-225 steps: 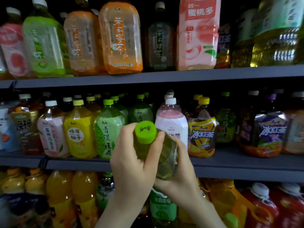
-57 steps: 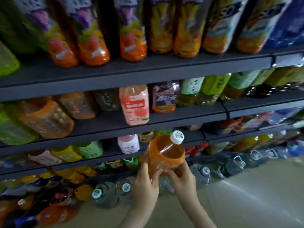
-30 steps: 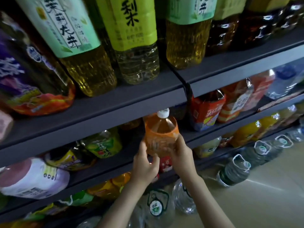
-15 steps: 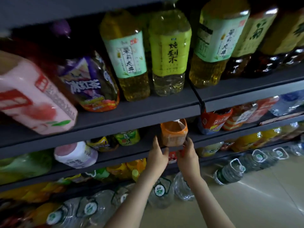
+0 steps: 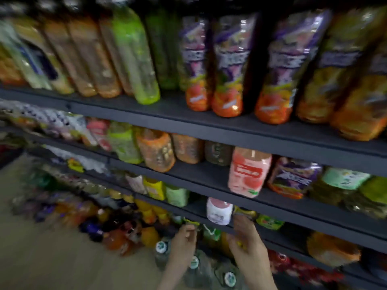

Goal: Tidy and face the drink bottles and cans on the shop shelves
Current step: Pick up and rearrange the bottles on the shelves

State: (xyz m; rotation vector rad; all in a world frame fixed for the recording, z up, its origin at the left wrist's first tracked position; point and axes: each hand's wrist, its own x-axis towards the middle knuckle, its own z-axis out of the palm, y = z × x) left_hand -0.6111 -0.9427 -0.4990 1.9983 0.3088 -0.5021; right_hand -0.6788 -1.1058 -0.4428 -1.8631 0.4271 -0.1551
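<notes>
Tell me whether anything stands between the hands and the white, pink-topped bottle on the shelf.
Nothing visible does. The white bottle stands at the front edge of the shelf, just above the gap between the left hand and right hand; the picture is blurred.

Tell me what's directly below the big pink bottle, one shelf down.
A smaller white bottle with a pink top stands there. Anything behind it is hidden in shadow and blur.

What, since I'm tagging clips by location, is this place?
Probably a shop's drinks aisle: dark tiered shelves packed with rows of labelled drink bottles, like the pink bottle, with capped water jugs standing on the floor below.
</notes>
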